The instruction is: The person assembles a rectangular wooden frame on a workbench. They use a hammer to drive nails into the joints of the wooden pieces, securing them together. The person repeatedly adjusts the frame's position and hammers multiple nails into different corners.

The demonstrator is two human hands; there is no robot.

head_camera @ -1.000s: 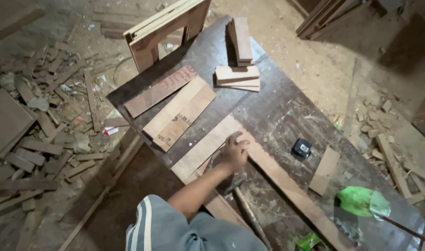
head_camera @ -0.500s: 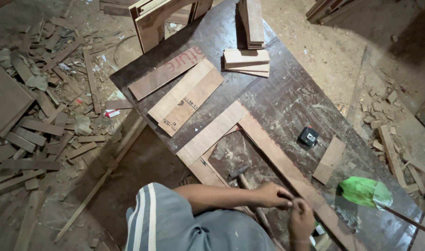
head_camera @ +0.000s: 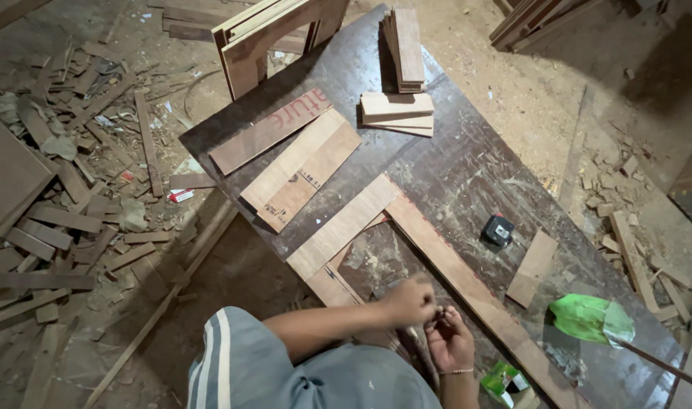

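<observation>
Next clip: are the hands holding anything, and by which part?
The left hand and right hand meet fingertip to fingertip above the wooden frame, pinching something too small to identify.

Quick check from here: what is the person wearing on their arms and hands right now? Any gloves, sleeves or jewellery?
No gloves: both the left hand and the right hand are bare. The forearms are uncovered below a grey-blue short-sleeved shirt with white stripes. A thin beaded bracelet circles the right wrist.
</observation>
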